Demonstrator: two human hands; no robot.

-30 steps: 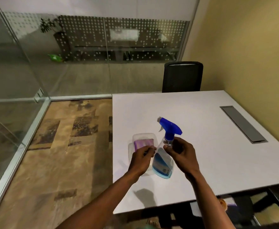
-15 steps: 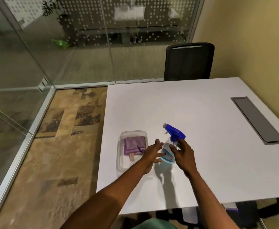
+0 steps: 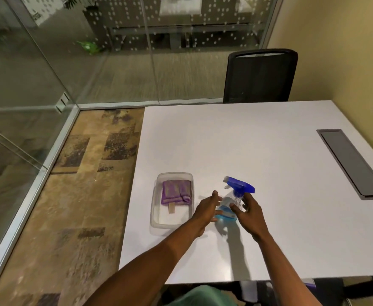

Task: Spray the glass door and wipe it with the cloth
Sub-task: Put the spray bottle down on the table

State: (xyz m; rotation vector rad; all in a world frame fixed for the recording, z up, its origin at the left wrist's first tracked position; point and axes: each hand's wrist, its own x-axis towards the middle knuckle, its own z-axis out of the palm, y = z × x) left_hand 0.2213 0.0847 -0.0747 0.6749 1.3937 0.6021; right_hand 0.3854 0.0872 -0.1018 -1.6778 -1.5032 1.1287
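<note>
On the white table (image 3: 258, 140), the clear spray bottle (image 3: 231, 205) with the blue trigger head is flanked by both hands, the left hand (image 3: 205, 209) spread with fingers loosely extended beside it, the right hand (image 3: 248, 212) opened around its far side; whether either palm is touching cannot be told. Just to the left, the folded purple cloth (image 3: 176, 192) is left in a clear plastic container (image 3: 157, 217). Nothing appears sprayed or wiped yet; the glass door (image 3: 22, 80) is well apart, so the whole task is judged to remain.

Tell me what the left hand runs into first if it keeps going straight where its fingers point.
The left hand points up and right toward the spray bottle, which stands right beside its fingertips, so it would likely meet the bottle's clear body first. Depth is hard to judge; it may already be touching.
</note>
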